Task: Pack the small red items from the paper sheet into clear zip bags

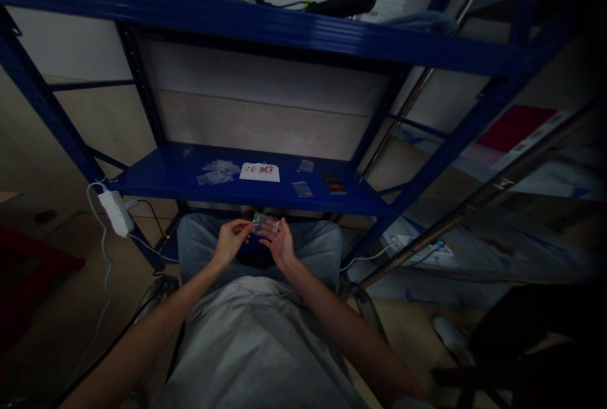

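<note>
A small clear plastic bag is held over my lap, between both hands. My left hand pinches its left edge. At the opposite edge, the fingers and thumb of my right hand are closed on it. On the blue shelf ahead, a white sheet carries several small reddish pieces. Left of it lies a loose pile of clear bags. To the right are a flat clear bag with something small and orange at its corner, and another clear bag farther back.
A dark object with red stripes lies at the blue shelf's right end. A white power strip hangs at the left post. Overhead, the upper shelf beam crosses the view, with a black-handled tool on that shelf.
</note>
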`<control>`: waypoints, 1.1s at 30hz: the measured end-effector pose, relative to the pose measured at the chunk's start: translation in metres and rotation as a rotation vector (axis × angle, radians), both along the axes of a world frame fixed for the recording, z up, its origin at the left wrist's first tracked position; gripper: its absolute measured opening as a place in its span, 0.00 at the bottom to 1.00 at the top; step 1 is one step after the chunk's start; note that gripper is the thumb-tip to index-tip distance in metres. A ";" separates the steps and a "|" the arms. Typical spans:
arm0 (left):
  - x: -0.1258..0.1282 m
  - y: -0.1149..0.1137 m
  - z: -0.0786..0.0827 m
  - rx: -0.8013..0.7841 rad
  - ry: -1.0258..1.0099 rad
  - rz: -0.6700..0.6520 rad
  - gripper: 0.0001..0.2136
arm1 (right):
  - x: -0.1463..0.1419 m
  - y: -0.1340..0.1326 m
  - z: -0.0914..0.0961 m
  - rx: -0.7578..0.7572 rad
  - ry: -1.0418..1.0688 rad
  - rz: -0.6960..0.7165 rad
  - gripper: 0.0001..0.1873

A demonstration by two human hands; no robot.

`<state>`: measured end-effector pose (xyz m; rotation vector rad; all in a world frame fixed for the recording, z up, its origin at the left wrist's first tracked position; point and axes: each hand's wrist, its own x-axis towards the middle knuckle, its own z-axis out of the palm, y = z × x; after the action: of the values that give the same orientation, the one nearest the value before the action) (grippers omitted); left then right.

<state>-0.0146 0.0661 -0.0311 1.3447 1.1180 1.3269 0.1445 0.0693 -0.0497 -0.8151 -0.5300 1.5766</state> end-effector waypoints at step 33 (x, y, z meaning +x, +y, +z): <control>0.005 -0.015 0.020 0.293 0.255 -0.062 0.16 | -0.056 0.011 -0.028 -0.181 0.170 -0.303 0.18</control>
<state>-0.0100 0.0508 -0.0115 1.7896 1.0667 1.3371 0.0884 0.0800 -0.0778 -0.8446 -0.1333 1.4079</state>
